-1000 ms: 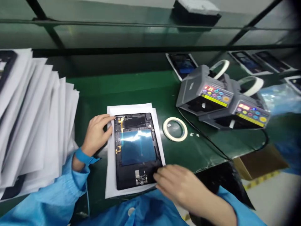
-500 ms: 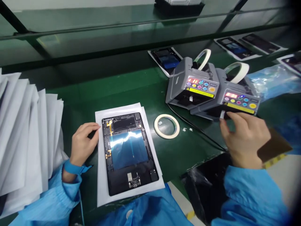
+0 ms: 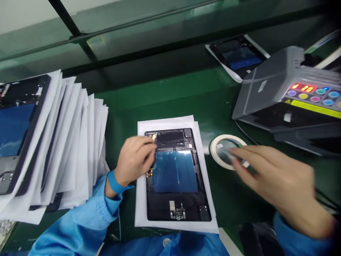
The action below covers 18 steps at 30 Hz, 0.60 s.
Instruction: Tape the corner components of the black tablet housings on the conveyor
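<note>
An opened tablet (image 3: 173,206) lies on white paper sheets (image 3: 141,213), its dark inside and shiny blue battery (image 3: 174,172) facing up. My left hand (image 3: 135,158) is over the tablet's upper left edge, fingers curled and pressed together by a gold flex cable (image 3: 154,137); what they grip, if anything, is hidden. My right hand (image 3: 277,174) is in the air over the right part of a cream tape roll (image 3: 214,156). Its thumb and forefinger are pinched on a small pale piece of tape, blurred by motion. A blue wrist strap (image 3: 115,183) circles my left wrist.
Tablets interleaved with white sheets (image 3: 80,142) lean in a stack at left. A grey tape dispenser (image 3: 266,89), with a tape tab (image 3: 287,117) at its front, stands at right. Another opened tablet (image 3: 237,57) lies behind. A black cable (image 3: 243,131) runs by the tape roll.
My right hand has left the right dispenser's front and moved left towards the tablet. My left hand has gone from the paper's edge onto the tablet's upper left. The view has swung left.
</note>
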Tool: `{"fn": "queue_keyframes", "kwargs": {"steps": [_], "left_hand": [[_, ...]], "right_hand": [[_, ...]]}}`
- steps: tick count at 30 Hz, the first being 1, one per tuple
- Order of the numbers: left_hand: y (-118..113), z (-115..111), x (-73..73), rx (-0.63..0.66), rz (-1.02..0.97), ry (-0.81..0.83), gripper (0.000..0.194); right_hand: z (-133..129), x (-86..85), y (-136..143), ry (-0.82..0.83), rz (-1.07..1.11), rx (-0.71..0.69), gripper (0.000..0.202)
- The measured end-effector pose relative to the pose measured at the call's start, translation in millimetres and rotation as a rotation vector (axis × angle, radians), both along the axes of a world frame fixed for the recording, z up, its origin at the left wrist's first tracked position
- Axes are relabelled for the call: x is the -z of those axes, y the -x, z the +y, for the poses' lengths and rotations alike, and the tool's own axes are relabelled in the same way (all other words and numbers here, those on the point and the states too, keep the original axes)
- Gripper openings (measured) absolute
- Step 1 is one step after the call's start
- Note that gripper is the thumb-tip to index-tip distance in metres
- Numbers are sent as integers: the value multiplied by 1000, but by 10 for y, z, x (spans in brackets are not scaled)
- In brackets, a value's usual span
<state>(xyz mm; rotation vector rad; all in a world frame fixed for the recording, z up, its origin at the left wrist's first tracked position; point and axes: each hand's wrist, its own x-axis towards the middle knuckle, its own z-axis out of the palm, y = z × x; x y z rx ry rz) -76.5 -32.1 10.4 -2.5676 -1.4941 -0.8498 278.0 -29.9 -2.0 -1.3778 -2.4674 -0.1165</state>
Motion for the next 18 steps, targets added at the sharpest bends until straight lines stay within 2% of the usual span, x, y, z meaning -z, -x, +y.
{"fn": "queue_keyframes", "kwargs": {"steps": [1, 3, 6, 9, 12, 18], "left_hand": [[-68, 13, -35, 73, 52, 1, 13], [-193, 44, -90, 143, 130, 22, 15], [-354, 75, -114, 173, 197, 72, 24], [-511, 87, -73, 192, 262, 110, 26], [-662, 116, 10, 170, 292, 118, 19], [-803, 198, 156, 140, 253, 167, 19]], "right_hand": [[87, -51, 224, -88, 69, -77, 20], [287, -109, 584, -122, 82, -186, 16], [503, -49, 823, -125, 86, -219, 16], [552, 113, 779, -99, 128, -233, 17], [534, 236, 675, -121, 191, -270, 13], [548, 253, 655, -155, 182, -269, 11]]}}
